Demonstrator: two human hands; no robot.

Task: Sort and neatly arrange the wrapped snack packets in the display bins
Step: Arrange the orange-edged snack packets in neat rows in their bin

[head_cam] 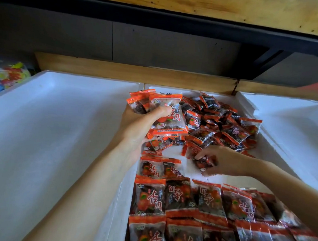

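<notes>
The middle white foam bin [186, 171] holds many orange-edged clear snack packets. A loose heap [228, 125] fills its far half. Neat rows of packets [195, 208] lie flat in its near half. My left hand [137, 124] is raised over the bin's left side and grips a bunch of several packets [166, 113], thumb across the top one. My right hand [225, 161] reaches in from the right, low over the bin floor, and pinches one packet [202, 161] at the heap's near edge.
A wide white foam bin [49, 130] lies to the left with nothing in it. Another white bin [290, 127] stands to the right. Colourful wrapped sweets [3, 77] show at the far left. A wooden ledge [135, 72] and a dark wall run behind the bins.
</notes>
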